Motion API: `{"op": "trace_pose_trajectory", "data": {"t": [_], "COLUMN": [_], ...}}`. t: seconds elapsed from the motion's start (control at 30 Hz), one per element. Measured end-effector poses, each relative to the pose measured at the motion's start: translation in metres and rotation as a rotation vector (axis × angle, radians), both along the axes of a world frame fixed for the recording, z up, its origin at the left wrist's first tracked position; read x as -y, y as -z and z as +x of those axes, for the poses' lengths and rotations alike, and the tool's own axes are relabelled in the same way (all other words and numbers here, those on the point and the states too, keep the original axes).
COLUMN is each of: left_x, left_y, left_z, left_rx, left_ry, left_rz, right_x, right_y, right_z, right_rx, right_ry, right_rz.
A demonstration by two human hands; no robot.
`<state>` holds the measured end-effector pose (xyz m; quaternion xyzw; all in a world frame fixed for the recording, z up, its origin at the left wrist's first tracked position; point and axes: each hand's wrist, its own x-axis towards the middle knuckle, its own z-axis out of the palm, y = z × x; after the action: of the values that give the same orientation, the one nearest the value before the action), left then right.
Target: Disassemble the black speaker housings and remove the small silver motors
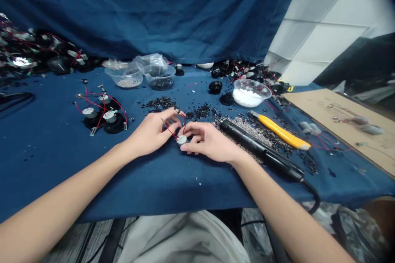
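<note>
A small silver motor with red and dark wires is between the thumb and fingers of my right hand, just above the cloth. My left hand is closed at the motor's wires, its fingers bent around them; a small connector shows at its fingertips. Just right of my right hand lies a black electric screwdriver with a cord. Loose black screws and silver screws are scattered beyond and beside my hands. To the left stand several black round units with motors and red wires.
Clear plastic bowls hold silver bits, black bits and white pieces. A yellow utility knife lies right of the screwdriver. Wired units pile up at the back left and back right. A brown board lies far right.
</note>
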<state>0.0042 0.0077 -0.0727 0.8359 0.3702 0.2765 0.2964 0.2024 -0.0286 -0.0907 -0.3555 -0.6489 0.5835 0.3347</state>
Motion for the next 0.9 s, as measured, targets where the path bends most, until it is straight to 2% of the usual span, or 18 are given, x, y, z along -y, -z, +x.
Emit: {"op": "trace_pose_trajectory", "data": {"t": [0.1, 0.23, 0.33, 0.43, 0.57, 0.7, 0.77, 0.9], "left_x": [0.0, -0.007, -0.009, -0.007, -0.004, -0.004, -0.004, -0.006], "left_y": [-0.008, -0.015, -0.016, -0.012, -0.006, -0.006, -0.006, -0.001], "left_z": [-0.007, -0.012, -0.015, -0.014, -0.009, -0.006, -0.006, -0.007], "left_rx": [-0.059, 0.084, 0.125, 0.146, 0.204, 0.244, 0.257, 0.187], "left_ry": [0.074, 0.092, 0.14, 0.17, 0.142, 0.159, 0.15, 0.023], "left_rz": [-0.064, -0.224, -0.311, -0.329, -0.363, -0.431, -0.438, -0.347], "right_x": [0.002, 0.003, 0.003, 0.003, 0.002, 0.001, 0.001, -0.002], "right_y": [-0.003, -0.004, -0.004, -0.005, -0.005, -0.008, -0.013, -0.03], "right_z": [-0.002, -0.004, -0.005, -0.005, -0.003, 0.0, 0.004, 0.023], "right_rx": [0.006, 0.015, 0.015, -0.017, -0.048, -0.089, -0.144, -0.301], "right_ry": [0.055, 0.096, 0.112, 0.116, 0.103, 0.129, 0.182, 0.358], "right_rz": [0.076, 0.075, 0.066, 0.079, 0.07, 0.072, 0.09, 0.129]}}
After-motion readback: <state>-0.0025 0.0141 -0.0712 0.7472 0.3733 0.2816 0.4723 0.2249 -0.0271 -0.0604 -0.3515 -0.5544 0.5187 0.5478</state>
